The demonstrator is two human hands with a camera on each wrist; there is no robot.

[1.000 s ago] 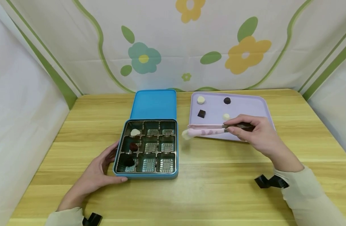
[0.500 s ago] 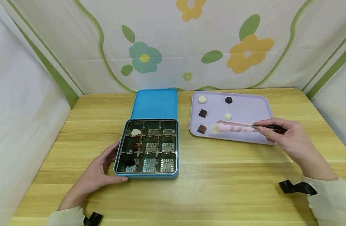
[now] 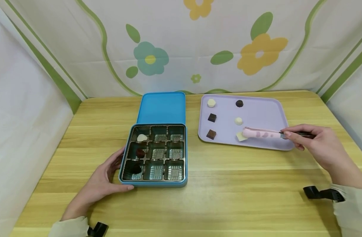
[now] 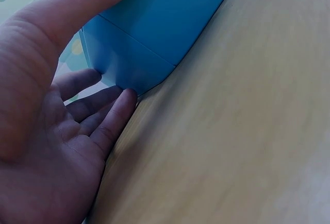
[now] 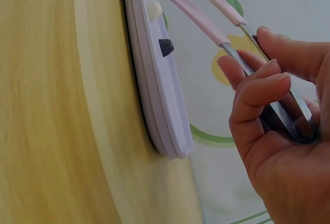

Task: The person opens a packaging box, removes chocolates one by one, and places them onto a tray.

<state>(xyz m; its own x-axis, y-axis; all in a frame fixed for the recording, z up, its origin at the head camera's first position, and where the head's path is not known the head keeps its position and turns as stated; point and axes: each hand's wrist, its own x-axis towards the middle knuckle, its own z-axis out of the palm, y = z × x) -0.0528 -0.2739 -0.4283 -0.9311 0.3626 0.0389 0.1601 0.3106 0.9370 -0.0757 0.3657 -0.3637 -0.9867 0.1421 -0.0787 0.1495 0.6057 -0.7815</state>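
Observation:
The right hand [image 3: 325, 141] holds a pair of pink tongs [image 3: 262, 133] by their dark handle. At their tips is a white square chocolate [image 3: 241, 136], over the front middle of a lilac tray [image 3: 266, 115]. In the right wrist view the two arms of the tongs stand apart. The left hand [image 3: 99, 186] lies at the front left corner of a blue tin [image 3: 172, 185], thumb along its front and fingers against its left side. A divided insert fills the tin; its left column holds a white chocolate [image 3: 141, 138], a reddish-brown chocolate [image 3: 140, 153] and a dark chocolate [image 3: 135, 169].
On the tray's left side are a white piece [image 3: 211, 103], a dark square [image 3: 212, 118] and a brown square [image 3: 211, 134]. Further right sit a dark round chocolate [image 3: 239, 103] and a white round chocolate [image 3: 238, 121]. Behind the tin lies its blue lid [image 3: 161, 107], before a flowered cloth [image 3: 181, 49].
The right hand has moved right with the tongs, taking the white square chocolate from beyond the tray's left edge to its front middle. The left hand and tin have stayed put.

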